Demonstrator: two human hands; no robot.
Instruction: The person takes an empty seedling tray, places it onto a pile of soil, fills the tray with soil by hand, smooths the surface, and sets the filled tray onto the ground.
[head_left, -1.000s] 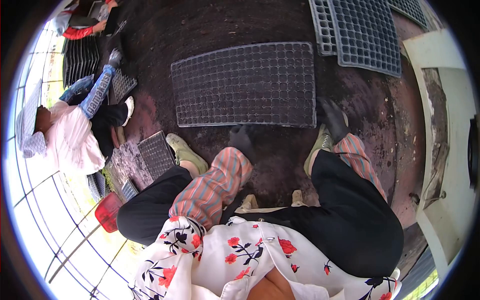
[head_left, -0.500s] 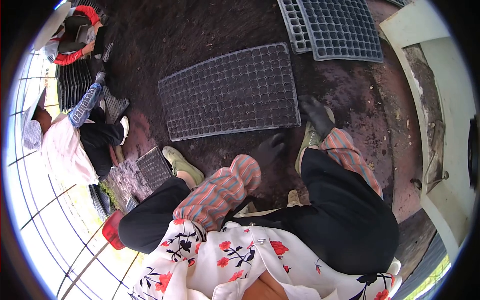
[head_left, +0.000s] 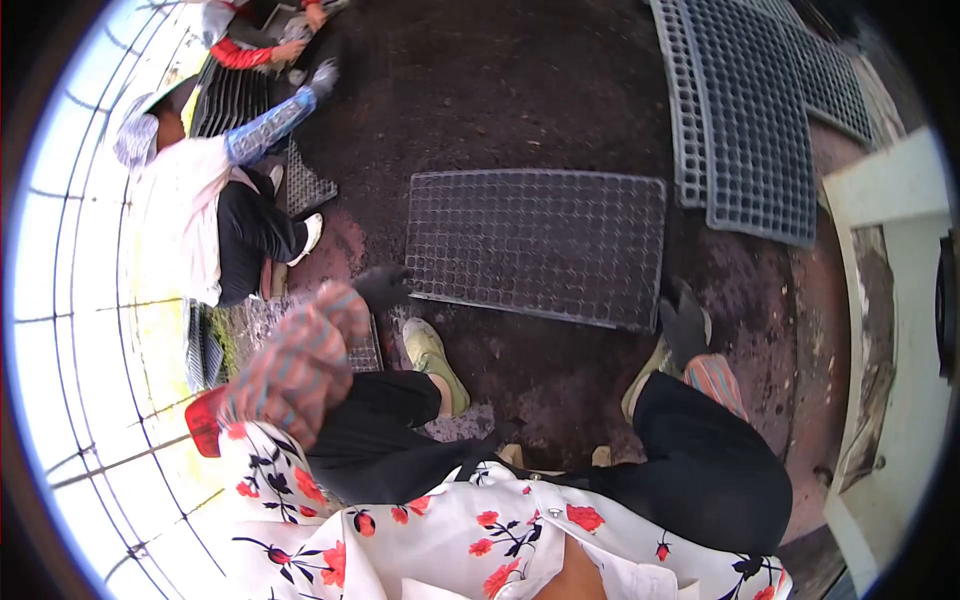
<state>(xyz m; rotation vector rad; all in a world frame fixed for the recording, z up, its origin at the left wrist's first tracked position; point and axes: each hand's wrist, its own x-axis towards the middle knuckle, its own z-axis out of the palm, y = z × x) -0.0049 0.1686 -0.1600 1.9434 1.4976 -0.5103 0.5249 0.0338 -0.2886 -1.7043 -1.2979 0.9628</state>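
A black seedling tray, its many cells filled with dark soil, lies flat on the soil-covered ground beyond my shoes. My left hand, in a dark glove, is at the tray's near left corner. Its fingers point towards the rim and are blurred, so their grip is unclear. My right hand, gloved too, is closed at the near right corner, by the rim. Between that hand and my leg is my right shoe; my left shoe stands just below the tray's left part.
Several empty trays overlap at the upper right. A white frame borders the right side. At left, a co-worker in a pale top squats, one arm stretched out, near stacked trays. Another person in red sleeves is behind.
My left hand has moved left and forward, from between my shoes to the tray's left corner. My right hand stays at the right corner. The view has turned, and the co-worker's arm reaches further out.
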